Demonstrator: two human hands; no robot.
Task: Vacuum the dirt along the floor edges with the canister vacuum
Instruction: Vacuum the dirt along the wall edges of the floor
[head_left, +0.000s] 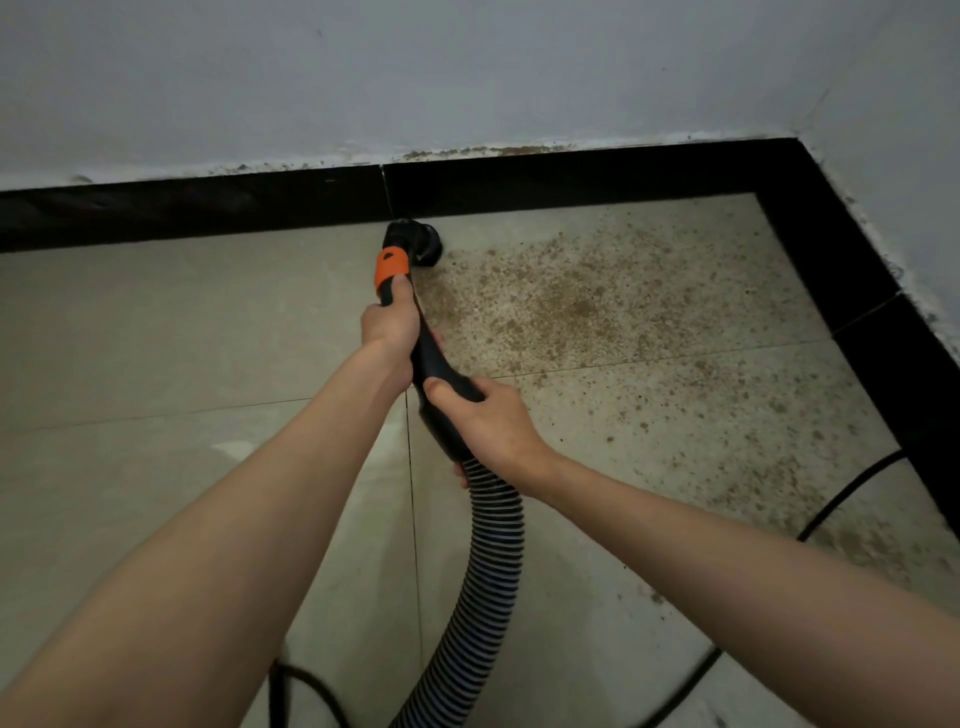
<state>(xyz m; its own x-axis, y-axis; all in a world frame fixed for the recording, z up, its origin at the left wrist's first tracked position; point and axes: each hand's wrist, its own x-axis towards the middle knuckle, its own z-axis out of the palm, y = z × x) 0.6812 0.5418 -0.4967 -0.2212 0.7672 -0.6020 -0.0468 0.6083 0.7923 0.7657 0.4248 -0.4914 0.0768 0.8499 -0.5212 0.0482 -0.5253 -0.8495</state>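
Dirt (587, 306) right of the nozzle (418, 241) could be scattered or missed if the wand (434, 358), gripped by both hands (left hand (389, 325), right hand (488, 421)), is swept too fast.

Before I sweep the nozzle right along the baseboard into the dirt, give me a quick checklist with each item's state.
1. Left hand grips the wand below the orange collar: ok.
2. Right hand grips the handle end above the ribbed hose: ok.
3. Nozzle at the black baseboard: ok.
4. Dirt lies right of the nozzle: ok.
5. Black cable lies across the dirty floor at right: not ok.
6. Suction running: cannot tell.
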